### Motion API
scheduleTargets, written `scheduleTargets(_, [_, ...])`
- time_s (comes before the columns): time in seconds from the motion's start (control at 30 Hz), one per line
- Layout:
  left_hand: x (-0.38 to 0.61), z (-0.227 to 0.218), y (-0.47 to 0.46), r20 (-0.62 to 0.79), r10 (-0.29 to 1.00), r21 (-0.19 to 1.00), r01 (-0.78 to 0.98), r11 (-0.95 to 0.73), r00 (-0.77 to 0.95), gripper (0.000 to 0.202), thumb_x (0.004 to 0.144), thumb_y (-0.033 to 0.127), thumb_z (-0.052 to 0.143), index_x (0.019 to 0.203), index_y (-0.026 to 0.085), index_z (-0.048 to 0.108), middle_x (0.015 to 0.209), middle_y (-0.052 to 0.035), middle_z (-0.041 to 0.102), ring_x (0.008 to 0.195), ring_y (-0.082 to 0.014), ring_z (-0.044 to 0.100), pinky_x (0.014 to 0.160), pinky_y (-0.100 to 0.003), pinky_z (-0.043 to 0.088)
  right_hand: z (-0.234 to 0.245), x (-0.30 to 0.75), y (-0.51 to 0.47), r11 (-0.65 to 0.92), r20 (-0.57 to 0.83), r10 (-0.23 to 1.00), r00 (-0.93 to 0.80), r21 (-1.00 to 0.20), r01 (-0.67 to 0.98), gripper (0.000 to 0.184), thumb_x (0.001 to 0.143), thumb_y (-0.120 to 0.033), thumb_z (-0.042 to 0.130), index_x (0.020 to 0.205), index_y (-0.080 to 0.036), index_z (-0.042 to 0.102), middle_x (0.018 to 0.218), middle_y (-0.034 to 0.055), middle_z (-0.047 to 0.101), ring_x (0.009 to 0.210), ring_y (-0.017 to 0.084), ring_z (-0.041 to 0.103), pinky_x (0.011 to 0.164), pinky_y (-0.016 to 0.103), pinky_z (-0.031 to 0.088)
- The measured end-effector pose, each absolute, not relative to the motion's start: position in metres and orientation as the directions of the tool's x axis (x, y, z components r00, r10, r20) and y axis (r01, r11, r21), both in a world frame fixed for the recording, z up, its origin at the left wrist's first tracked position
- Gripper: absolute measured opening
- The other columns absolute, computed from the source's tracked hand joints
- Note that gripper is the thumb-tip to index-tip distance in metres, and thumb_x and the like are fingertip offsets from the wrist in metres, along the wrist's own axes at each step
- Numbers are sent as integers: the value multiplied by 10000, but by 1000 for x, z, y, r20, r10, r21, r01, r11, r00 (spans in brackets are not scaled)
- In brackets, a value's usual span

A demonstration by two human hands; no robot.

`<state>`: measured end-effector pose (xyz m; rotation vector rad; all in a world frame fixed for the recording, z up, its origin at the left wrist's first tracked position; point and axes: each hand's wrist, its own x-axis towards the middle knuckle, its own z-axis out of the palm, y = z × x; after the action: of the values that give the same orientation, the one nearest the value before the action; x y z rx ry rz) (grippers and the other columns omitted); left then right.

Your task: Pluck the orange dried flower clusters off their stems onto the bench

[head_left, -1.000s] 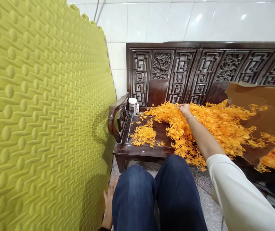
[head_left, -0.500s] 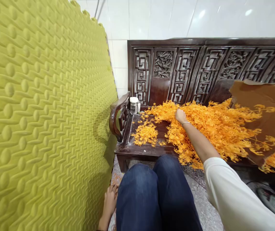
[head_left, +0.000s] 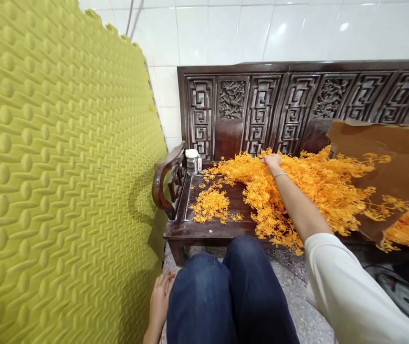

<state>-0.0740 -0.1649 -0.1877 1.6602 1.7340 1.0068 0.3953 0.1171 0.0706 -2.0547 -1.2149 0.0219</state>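
Observation:
A big pile of orange plastic flower sprigs point(head_left: 319, 186) covers the seat of a dark carved wooden bench point(head_left: 207, 229). My right hand point(head_left: 273, 163) reaches out over the pile near the bench back. It lies palm down, its fingers curled into the sprigs and partly buried. A thin bracelet sits on that wrist. A smaller heap of orange sprigs point(head_left: 209, 206) lies apart on the bare seat at the left. My left hand point(head_left: 161, 297) hangs low beside my left knee, near the floor, fingers loose and apart, holding nothing.
A tall yellow-green foam mat point(head_left: 64, 172) stands upright at the left, close to the bench arm. A small white-lidded jar point(head_left: 191, 160) stands in the seat's back left corner. Brown cardboard point(head_left: 397, 162) lies on the right with more sprigs. My blue-jeaned knees point(head_left: 225, 296) fill the foreground.
My right hand drew back toward me half a second ago and has now stretched to the back of the pile again. My left hand has risen slightly beside the knee.

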Motion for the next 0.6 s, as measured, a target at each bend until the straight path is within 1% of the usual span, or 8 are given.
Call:
scheduleTargets(0.1, [-74,-169,-158,136,977,857,514,-32,-167,349,751,436,423,825,204,673,910,-88,702,904,-250,645,856,-386,503,71,406,103,-208,305,816,491,-637,742,211,900,-271,501,1012,-112,582,937,53,640,765,110,620,691,275,525])
scheduleTargets(0.23, [-69,-116,-138,231,956,866,487,-118,-180,359,781,451,433,870,181,652,930,-88,704,903,-235,650,864,-374,498,72,417,81,-114,271,896,353,-627,771,94,751,-129,648,840,-107,629,832,66,675,702,126,625,676,248,506])
scheduleTargets(0.3, [-64,-81,-126,323,940,814,538,-218,-107,346,801,428,432,881,175,654,922,-83,703,903,-221,646,856,-364,497,76,424,74,-82,296,902,315,-598,797,167,691,-128,685,851,-119,638,912,83,674,794,164,626,742,278,494])
scheduleTargets(0.37, [-56,-47,-116,431,903,727,594,-344,-5,331,830,398,424,901,175,658,937,-76,695,909,-203,636,856,-347,489,80,433,66,-71,355,880,315,-558,827,232,694,-132,660,923,-116,629,1070,124,631,985,219,577,870,337,443])
scheduleTargets(0.43, [-47,-16,-109,518,850,624,638,-451,94,309,850,374,424,903,175,655,927,-67,689,886,-189,630,851,-331,482,82,445,58,-136,440,829,346,-443,886,328,678,-123,645,1001,-82,601,1197,187,551,1155,290,461,975,422,341])
scheduleTargets(0.5, [-35,9,-106,568,797,524,657,-542,204,292,869,343,415,928,175,647,926,-61,683,886,-179,619,849,-315,471,82,456,50,-282,474,785,399,-299,912,427,632,-120,671,1040,-33,578,1223,250,508,1210,357,387,999,496,264])
scheduleTargets(0.57, [-23,29,-105,599,743,441,650,-618,299,281,884,314,399,940,173,636,916,-56,676,884,-171,609,838,-300,464,82,467,42,-399,444,773,454,-217,891,423,609,-131,695,1002,-11,596,1133,270,555,1166,379,426,973,508,273])
scheduleTargets(0.6, [-16,38,-105,607,718,405,643,-649,342,278,889,303,391,948,174,630,917,-56,672,884,-168,605,834,-295,461,83,472,39,-420,413,778,474,-218,881,376,615,-142,698,962,-22,617,1064,254,592,1121,367,468,951,489,300])
